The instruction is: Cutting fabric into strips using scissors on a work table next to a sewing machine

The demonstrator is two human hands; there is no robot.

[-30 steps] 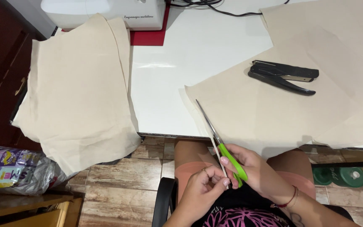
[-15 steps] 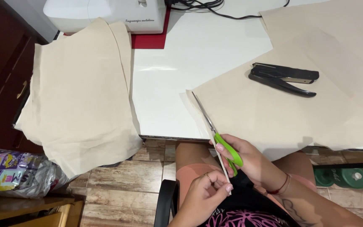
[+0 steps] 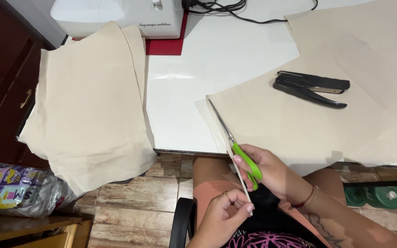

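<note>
Meanwhile right hand [image 3: 267, 172] grips green scissors [image 3: 240, 151], left hand [image 3: 224, 213] pinches strip [image 3: 241, 181]

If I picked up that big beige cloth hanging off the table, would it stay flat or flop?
The beige cloth would probably flop: its corner already droops over the table edge. It looks thin, with soft wrinkles, so likely light. It might slide off if tugged.
</note>
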